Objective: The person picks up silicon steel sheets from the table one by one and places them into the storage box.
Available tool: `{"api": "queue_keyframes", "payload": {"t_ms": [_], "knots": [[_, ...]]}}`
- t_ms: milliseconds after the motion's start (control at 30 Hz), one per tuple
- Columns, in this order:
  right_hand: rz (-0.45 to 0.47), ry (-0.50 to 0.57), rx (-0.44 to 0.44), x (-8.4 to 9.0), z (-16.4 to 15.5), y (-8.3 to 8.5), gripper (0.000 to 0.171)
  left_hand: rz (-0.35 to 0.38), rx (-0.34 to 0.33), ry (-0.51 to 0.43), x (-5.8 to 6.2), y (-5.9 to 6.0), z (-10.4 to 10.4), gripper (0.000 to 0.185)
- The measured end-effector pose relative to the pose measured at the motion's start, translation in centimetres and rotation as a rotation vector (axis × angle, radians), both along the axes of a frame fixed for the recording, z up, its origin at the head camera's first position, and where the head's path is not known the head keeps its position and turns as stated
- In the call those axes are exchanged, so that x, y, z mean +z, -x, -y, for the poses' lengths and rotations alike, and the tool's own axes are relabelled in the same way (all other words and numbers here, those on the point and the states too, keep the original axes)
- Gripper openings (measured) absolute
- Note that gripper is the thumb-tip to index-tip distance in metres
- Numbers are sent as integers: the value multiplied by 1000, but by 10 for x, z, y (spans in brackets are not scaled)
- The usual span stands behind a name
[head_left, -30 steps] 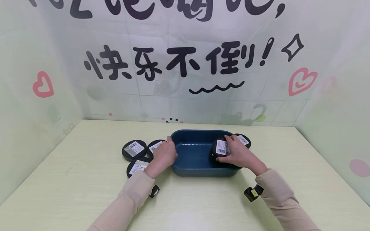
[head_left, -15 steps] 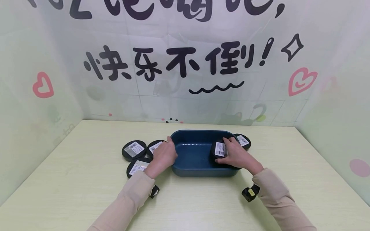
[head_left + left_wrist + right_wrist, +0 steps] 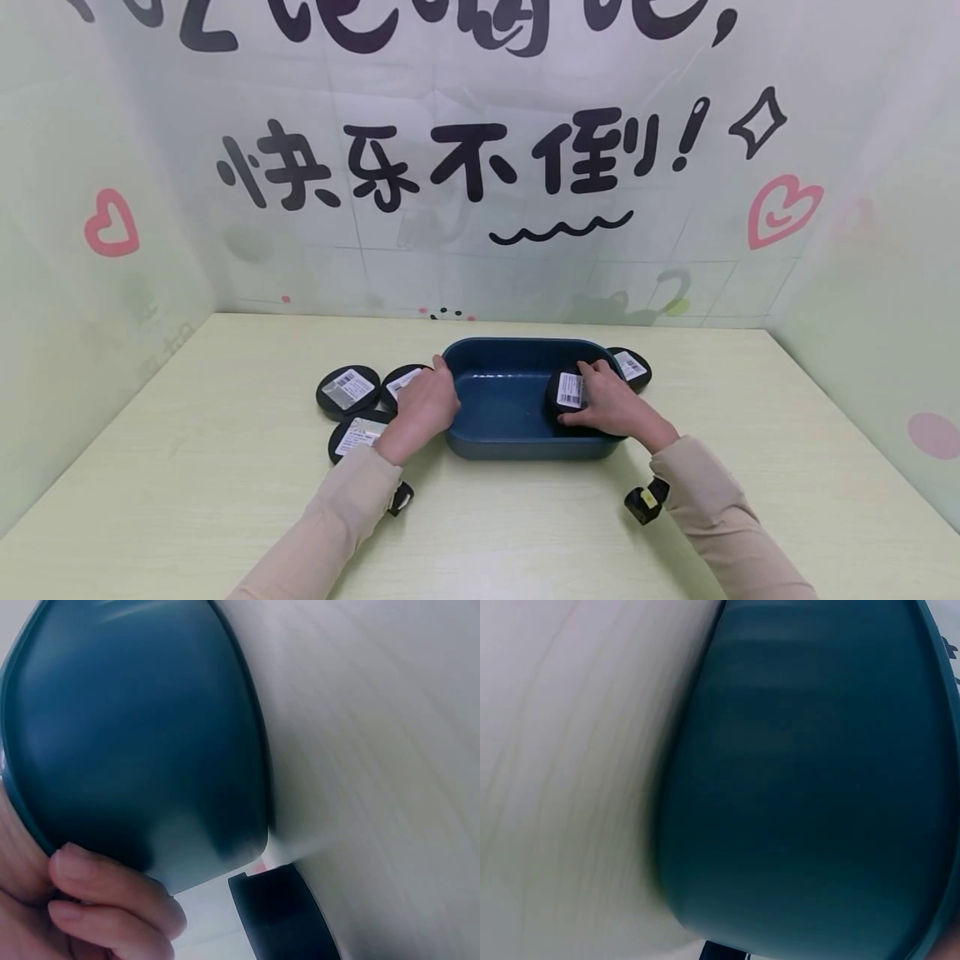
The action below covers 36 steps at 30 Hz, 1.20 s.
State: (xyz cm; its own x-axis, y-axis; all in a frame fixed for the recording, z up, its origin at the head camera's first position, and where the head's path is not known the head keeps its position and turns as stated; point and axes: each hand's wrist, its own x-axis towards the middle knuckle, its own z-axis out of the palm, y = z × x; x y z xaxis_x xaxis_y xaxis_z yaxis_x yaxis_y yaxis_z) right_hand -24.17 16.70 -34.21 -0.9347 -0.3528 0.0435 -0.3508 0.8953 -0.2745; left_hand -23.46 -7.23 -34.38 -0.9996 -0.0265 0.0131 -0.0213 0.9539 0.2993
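Note:
A dark blue oblong plastic basin (image 3: pixel 532 448) stands upright on the table. My left hand (image 3: pixel 429 402) holds its left end; in the left wrist view, the curled fingers (image 3: pixel 120 896) lie against the outer wall just below the rim. My right hand (image 3: pixel 618 404) reaches over the right end and grips a round black container (image 3: pixel 568 390) with a white barcode label on top. That container sits low inside the basin, at its right end. In the right wrist view the basin wall (image 3: pixel 802 787) hides it, and only a blurred bit of hand shows at the lower right corner.
Left of the basin lie several similar black containers: one at far left (image 3: pixel 348 390), one behind my left hand (image 3: pixel 401 383), one nearer the front (image 3: pixel 356 435). Another container (image 3: pixel 632 367) stands just beyond the basin's right end. A printed backdrop (image 3: pixel 480 275) closes off the table's back.
My right hand has lowered the black container slightly and shifted it a little left inside the basin. The left hand stays where it was on the basin's end.

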Motion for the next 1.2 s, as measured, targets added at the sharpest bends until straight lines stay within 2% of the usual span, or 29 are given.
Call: {"api": "queue_keyframes", "payload": {"t_ms": [67, 633, 900, 1200], "knots": [[3, 3, 2, 0, 0, 0, 86, 23, 1, -10, 4, -2, 0, 59], [50, 7, 11, 0, 2, 2, 83, 11, -13, -15, 4, -2, 0, 61], [71, 30, 27, 1, 4, 5, 88, 21, -5, -7, 4, -2, 0, 60], [85, 13, 12, -2, 5, 7, 86, 25, -4, -10, 4, -1, 0, 61]]}}
